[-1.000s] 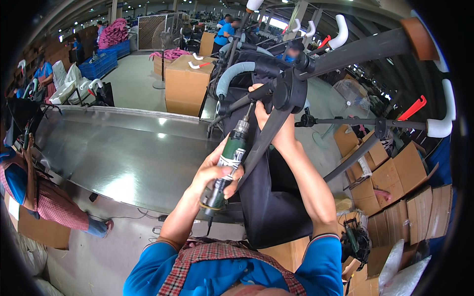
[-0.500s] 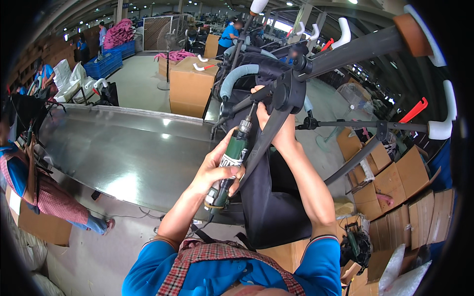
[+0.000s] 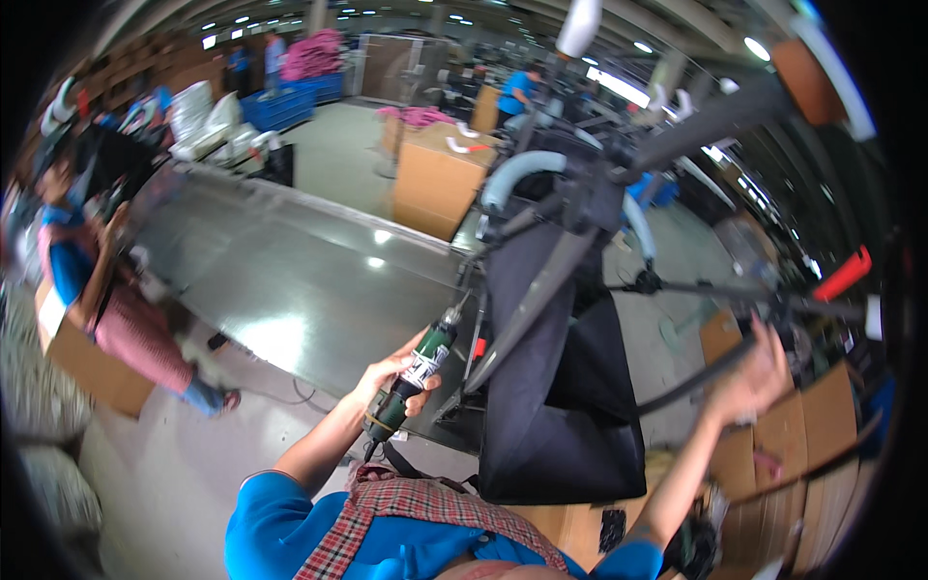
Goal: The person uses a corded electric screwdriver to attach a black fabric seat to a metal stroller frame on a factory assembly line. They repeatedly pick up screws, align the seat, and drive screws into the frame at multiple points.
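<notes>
Pink bundles (image 3: 311, 55) top a blue crate (image 3: 327, 89); left hand (image 3: 389, 371) clasps screwdriver (image 3: 437, 340), right hand (image 3: 749, 382) blurred, grip unclear.

The right fingers (image 3: 767, 353) are blurred, and whether they touch the dark tube (image 3: 688, 385) is unclear.

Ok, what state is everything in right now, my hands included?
Driver: tilted, tip up; can't tell if running
Left hand: closed around the driver
Right hand: out to the right, blurred; grip unclear
Black cloth: hanging in folds
Dark tube: slanting across the cloth
Metal table: shiny, reflecting light
Brown box: standing
Pink bundles: heaped
</notes>
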Demonstrator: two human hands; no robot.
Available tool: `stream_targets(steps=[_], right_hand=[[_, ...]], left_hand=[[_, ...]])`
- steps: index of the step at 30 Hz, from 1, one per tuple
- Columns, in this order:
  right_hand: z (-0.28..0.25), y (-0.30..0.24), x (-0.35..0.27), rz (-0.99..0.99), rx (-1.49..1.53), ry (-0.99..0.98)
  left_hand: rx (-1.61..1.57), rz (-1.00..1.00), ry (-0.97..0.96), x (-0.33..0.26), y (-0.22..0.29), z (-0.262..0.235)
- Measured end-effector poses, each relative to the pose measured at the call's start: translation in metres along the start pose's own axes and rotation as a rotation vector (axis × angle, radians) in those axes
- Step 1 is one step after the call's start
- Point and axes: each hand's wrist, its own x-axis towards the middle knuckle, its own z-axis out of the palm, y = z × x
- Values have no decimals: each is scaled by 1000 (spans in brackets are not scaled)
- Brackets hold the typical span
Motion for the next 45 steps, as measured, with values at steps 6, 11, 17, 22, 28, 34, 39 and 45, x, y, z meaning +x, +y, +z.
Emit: stream_targets(steps=[6,11,17,22,28,34,39,45], right_hand=[[-67,290,-182,1157,606,-422],[26,239,-291,1448,1152,-1011],[102,101,-337,1579,773,-1219],[222,-60,-387,1528,549,-1301],[355,-166,-396,1417,1014,-1807],[368,-140,-456,956,1072,-1828],[334,25,-504,1041,480,-1520],[363,259,-465,1080,-109,-884]], left_hand=[[24,-77,448,-53,-54,-51],[111,-66,655,-136,-74,-33],[55,-58,1074,-205,-100,-64],[-66,-44,1075,-229,-105,-81],[24,-19,995,-232,-79,-96],[53,-158,1009,-203,-42,-83],[195,-330,955,-152,-37,-110],[213,-475,1022,-87,-57,-138]])
